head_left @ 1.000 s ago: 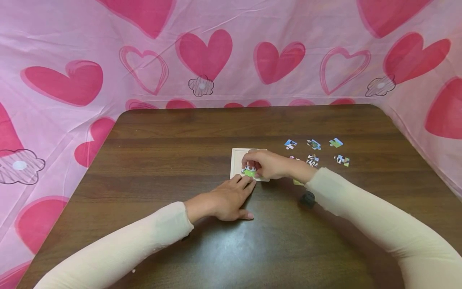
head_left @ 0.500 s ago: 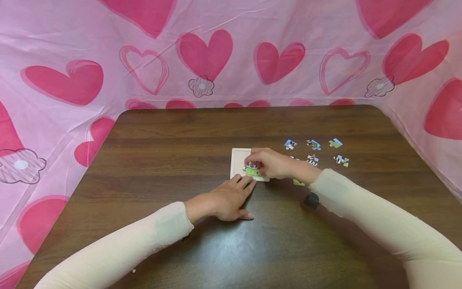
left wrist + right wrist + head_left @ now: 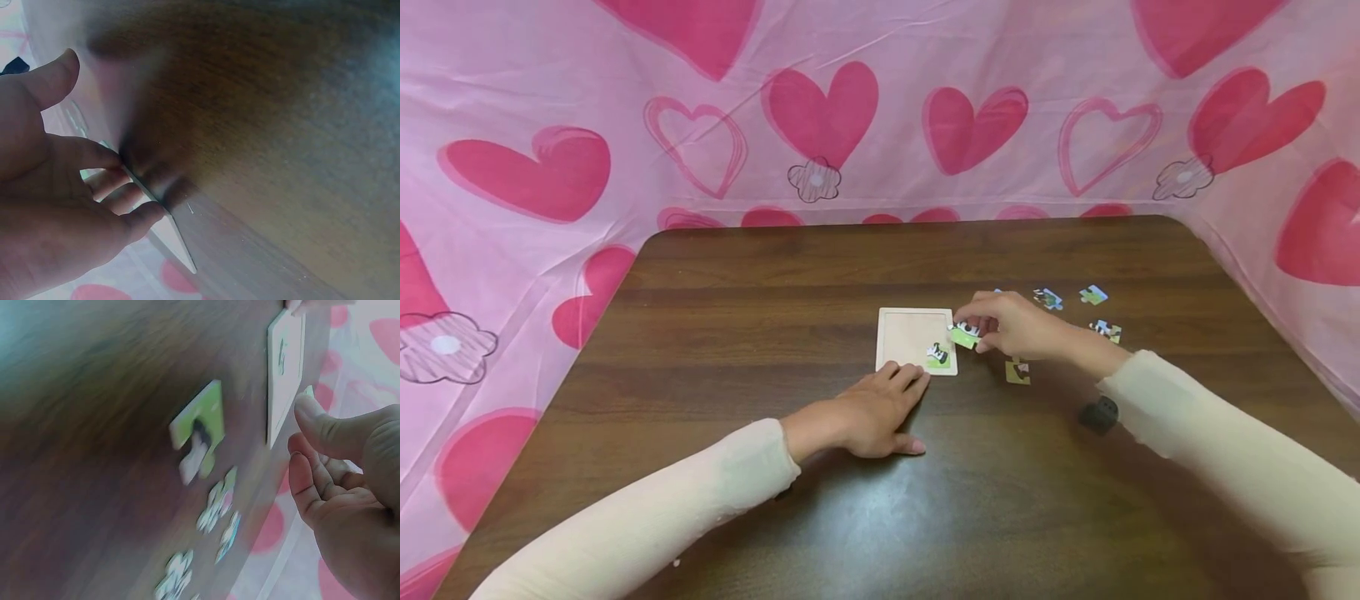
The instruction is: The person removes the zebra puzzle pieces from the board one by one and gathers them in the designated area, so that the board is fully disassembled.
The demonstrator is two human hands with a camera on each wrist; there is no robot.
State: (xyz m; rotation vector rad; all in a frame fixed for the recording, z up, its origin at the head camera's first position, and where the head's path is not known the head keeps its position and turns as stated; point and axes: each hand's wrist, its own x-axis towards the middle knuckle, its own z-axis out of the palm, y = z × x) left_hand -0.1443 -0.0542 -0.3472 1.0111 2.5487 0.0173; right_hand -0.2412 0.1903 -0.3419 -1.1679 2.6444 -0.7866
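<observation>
A shallow square puzzle tray [image 3: 901, 332] with a pale rim lies mid-table. One green and black-and-white jigsaw piece [image 3: 938, 357] sits in its lower right corner. My left hand [image 3: 876, 412] rests its outstretched fingertips on the tray's near edge; the left wrist view shows them touching the rim [image 3: 180, 242]. Just past the tray's right edge, my right hand [image 3: 1026, 327] pinches another jigsaw piece [image 3: 965, 336], green with black and white, between thumb and fingers. In the right wrist view the thumb [image 3: 322, 428] hides most of that piece.
Right of the tray lie several loose jigsaw pieces: a green one [image 3: 1018, 372] nearest me, others farther back [image 3: 1093, 294] and to the right [image 3: 1105, 332]. The right hand covers some of them. A small black device [image 3: 1099, 414] hangs under the right wrist. A heart-printed cloth [image 3: 827, 108] encloses the table.
My right hand has moved right from over the tray, carrying the pinched piece past the rim. The piece in the tray's corner is now uncovered. My left hand stays put.
</observation>
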